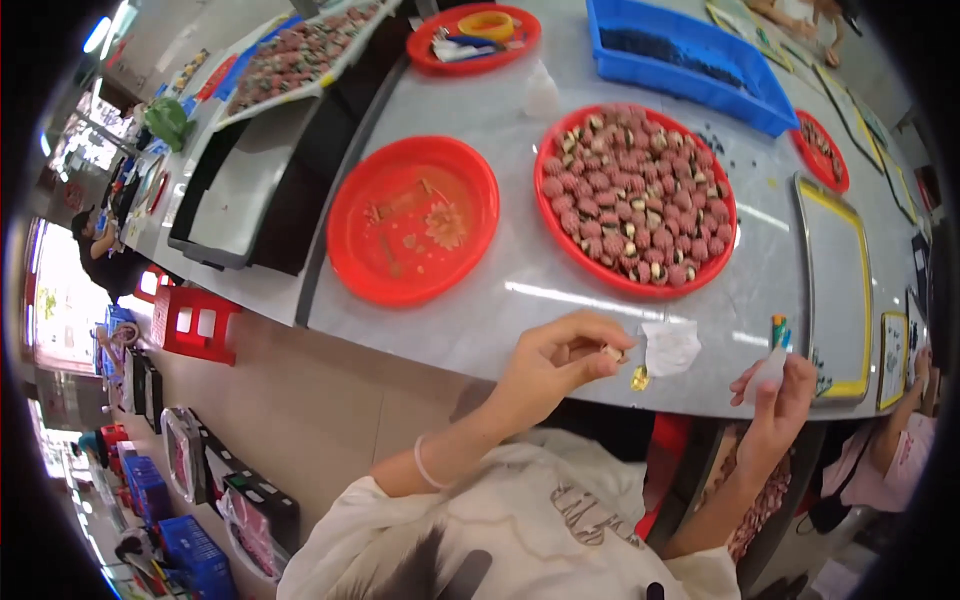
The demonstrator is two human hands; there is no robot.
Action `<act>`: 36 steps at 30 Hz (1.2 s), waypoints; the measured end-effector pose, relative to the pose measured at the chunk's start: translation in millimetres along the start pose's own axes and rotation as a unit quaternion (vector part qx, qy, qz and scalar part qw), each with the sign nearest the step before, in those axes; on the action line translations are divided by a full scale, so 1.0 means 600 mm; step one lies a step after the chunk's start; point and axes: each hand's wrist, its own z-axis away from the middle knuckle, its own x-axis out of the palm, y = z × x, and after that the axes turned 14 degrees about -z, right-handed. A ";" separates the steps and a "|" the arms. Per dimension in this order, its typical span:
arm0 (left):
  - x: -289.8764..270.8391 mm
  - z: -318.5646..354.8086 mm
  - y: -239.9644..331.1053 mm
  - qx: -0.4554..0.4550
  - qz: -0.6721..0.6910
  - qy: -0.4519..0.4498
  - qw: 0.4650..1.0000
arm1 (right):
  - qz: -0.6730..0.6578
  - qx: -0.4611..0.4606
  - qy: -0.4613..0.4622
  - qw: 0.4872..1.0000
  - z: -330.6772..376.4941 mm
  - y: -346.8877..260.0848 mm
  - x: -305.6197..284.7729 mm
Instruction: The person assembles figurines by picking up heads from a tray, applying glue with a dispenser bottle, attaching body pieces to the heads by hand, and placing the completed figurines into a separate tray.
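My left hand pinches a small cream-coloured piece between thumb and fingertips, just over the near edge of the table. To the right, my right hand is wrapped round a small white squeeze bottle, its blue tip pointing up and away from me. Between the hands lie a crumpled white tissue and a scrap of gold foil. Beyond them stands a round red tray heaped with small ridged pink pieces, some showing cream and black parts.
Left of the heaped tray is another red tray with a flower pattern. Behind stand a second white bottle, a red tray of tools and a blue bin of dark bits. A yellow-edged metal tray lies right. Other people work nearby.
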 end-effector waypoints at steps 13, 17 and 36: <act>0.038 -0.050 -0.049 0.004 0.086 -0.025 0.996 | -0.061 0.017 -0.071 0.995 -0.060 0.025 0.018; 0.041 -0.049 -0.052 0.007 0.035 0.002 0.999 | -0.045 0.085 -0.093 0.991 -0.063 0.026 0.024; 0.040 -0.051 -0.048 -0.033 0.014 0.019 0.999 | 0.181 -0.235 -0.179 0.938 -0.054 0.006 0.037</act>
